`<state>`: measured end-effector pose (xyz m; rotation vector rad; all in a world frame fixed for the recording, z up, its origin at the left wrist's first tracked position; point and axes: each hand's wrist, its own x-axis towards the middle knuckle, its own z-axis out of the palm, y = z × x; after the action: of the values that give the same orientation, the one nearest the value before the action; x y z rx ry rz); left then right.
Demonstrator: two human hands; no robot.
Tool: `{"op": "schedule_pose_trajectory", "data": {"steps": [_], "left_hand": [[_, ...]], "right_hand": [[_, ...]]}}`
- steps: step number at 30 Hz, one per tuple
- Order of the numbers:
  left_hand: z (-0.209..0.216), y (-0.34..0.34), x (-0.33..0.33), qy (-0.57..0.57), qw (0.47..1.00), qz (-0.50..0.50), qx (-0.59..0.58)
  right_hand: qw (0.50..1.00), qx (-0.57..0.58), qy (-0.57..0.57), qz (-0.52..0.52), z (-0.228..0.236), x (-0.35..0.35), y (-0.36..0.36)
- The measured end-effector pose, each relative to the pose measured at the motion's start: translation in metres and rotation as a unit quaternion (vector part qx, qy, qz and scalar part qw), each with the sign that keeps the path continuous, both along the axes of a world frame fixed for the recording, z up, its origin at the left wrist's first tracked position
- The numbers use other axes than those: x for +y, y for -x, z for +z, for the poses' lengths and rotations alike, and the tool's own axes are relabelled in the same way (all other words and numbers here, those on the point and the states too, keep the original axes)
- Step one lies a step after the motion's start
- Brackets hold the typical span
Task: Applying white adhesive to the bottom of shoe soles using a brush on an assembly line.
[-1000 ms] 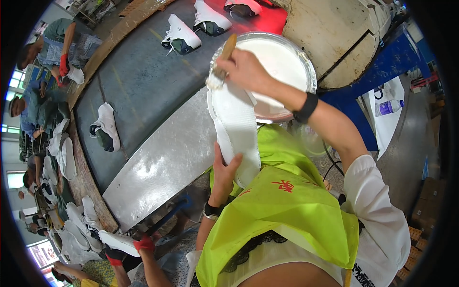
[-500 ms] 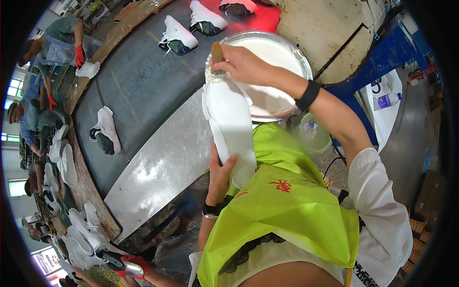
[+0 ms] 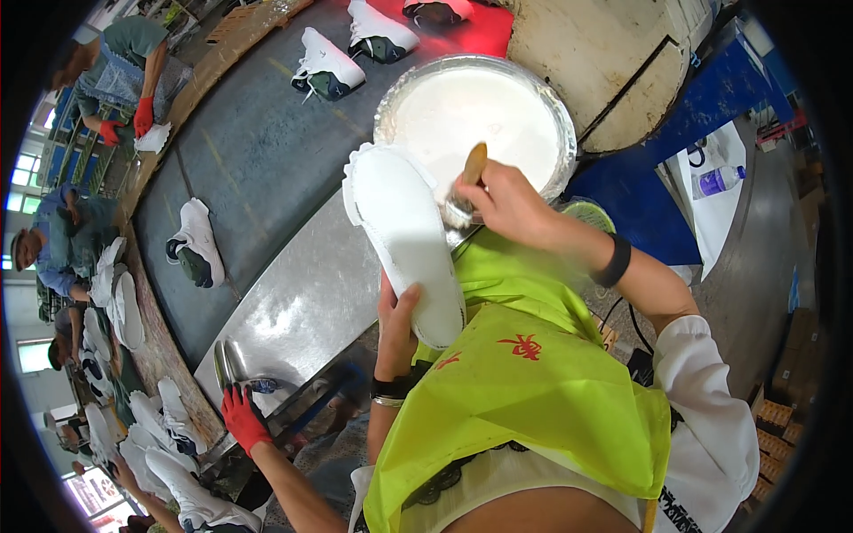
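Observation:
A long white shoe sole (image 3: pixel 404 231) with a ragged toe edge lies tilted across the front of me, its flat face up. Around its heel end is my left hand (image 3: pixel 397 324), thumb over the edge and the other fingers mostly hidden beneath. My right hand (image 3: pixel 511 204) grips a brush (image 3: pixel 474 166) by its wooden handle. The bristles are at the sole's right edge, over the near rim of the basin; whether they touch the sole I cannot tell. White liquid (image 3: pixel 484 111) fills the round metal basin (image 3: pixel 569 147) just beyond.
White-and-dark shoes (image 3: pixel 327 64) stand on the dark conveyor belt (image 3: pixel 258 133), with another shoe (image 3: pixel 195 244) farther left. A metal plate (image 3: pixel 302 275) borders the belt. At lower left a co-worker's red-gloved hand (image 3: pixel 242 417) reaches onto the plate. A bottle (image 3: pixel 718 182) is at right.
My right hand has brought the brush from the sole's toe end down to its right edge. The toe end has swung left, uncovering more basin. A co-worker's red glove has moved up onto the plate.

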<state>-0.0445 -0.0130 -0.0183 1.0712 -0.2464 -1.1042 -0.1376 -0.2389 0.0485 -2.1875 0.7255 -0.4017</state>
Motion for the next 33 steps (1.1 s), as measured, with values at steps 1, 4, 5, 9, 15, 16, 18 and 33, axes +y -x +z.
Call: {"op": "schedule_pose_trajectory", "data": {"steps": [1,4,5,9,15,16,18,33], "left_hand": [[0.004,-0.002,0.001,-0.005,1.000,0.006,0.015],[0.017,-0.005,0.007,-0.028,0.999,0.006,-0.019],[0.019,-0.006,0.008,-0.048,0.998,0.000,-0.039],[0.032,-0.007,0.010,-0.048,0.995,-0.009,-0.087],[0.042,-0.010,0.011,-0.057,0.998,0.021,-0.036],[0.042,-0.011,0.012,-0.058,0.997,0.025,-0.037],[0.040,-0.016,0.015,-0.058,0.997,0.023,-0.047],[0.060,-0.020,0.031,-0.069,0.989,0.064,-0.111]], "right_hand": [[1.000,0.000,-0.001,0.001,0.000,-0.001,0.000],[0.985,-0.113,0.122,-0.050,0.026,-0.006,-0.007],[0.985,-0.114,0.119,-0.051,0.028,-0.008,-0.017],[0.954,-0.294,-0.021,-0.048,0.023,-0.012,-0.051],[0.968,-0.236,-0.046,-0.077,0.006,0.032,-0.016],[0.969,-0.225,-0.080,-0.067,0.008,0.032,-0.013],[0.968,-0.217,-0.100,-0.072,0.023,0.027,-0.019],[0.964,-0.247,-0.022,0.092,0.043,0.041,-0.033]]}}
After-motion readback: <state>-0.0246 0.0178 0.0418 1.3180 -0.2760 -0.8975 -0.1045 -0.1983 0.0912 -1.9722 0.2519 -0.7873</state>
